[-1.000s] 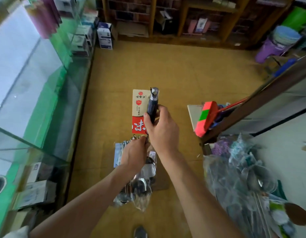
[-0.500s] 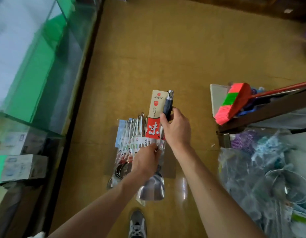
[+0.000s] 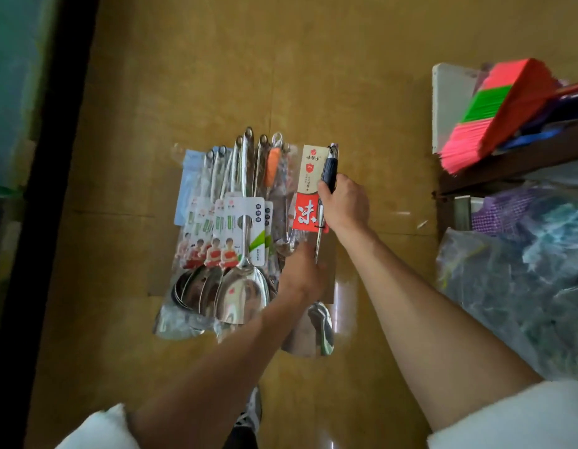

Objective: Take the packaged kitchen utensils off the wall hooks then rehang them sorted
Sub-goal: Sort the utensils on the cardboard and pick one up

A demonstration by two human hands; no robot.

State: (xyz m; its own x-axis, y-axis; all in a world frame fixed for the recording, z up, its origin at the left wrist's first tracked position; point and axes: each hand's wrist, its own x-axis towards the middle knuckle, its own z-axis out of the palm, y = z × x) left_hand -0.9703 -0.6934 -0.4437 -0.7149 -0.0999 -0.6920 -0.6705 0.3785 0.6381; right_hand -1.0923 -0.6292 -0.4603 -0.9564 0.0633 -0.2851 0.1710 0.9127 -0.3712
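The bundle of packaged utensils point(image 3: 235, 241) was spread like a fan above the yellow-brown floor point(image 3: 190, 76). It was made up of steel spatulas and ladles in clear sleeves with white-and-green printed cards, handle loops pointing away from the person and blades towards them. An orange-handled utensil point(image 3: 272, 170) lay among the handles on the bundle's right side.

The left hand point(image 3: 302, 273) gripped the bundle at its lower right edge. Only the back of the hand showed, with the fingers tucked out of sight under the plastic.

Just to the right of the bundle, touching or overlapping its edge, was the dark-handled utensil point(image 3: 329, 170), tied to a cream-and-red card point(image 3: 308, 189). The right hand point(image 3: 346, 205) held it, thumb and fingers wrapped closely round the dark handle, and a thin metal shaft ran down past the hand.

Below the bundle, a grey shoe point(image 3: 323, 322) showed through the clear wrapping.

Well to the right of the bundle, a pink, green and orange broom head point(image 3: 495, 115) rested on a dark wooden shelf point(image 3: 508, 166), with plastic-wrapped goods point(image 3: 524, 270) heaped under it. Well to the left of the bundle stood a glass counter point(image 3: 9, 92) with a black frame.
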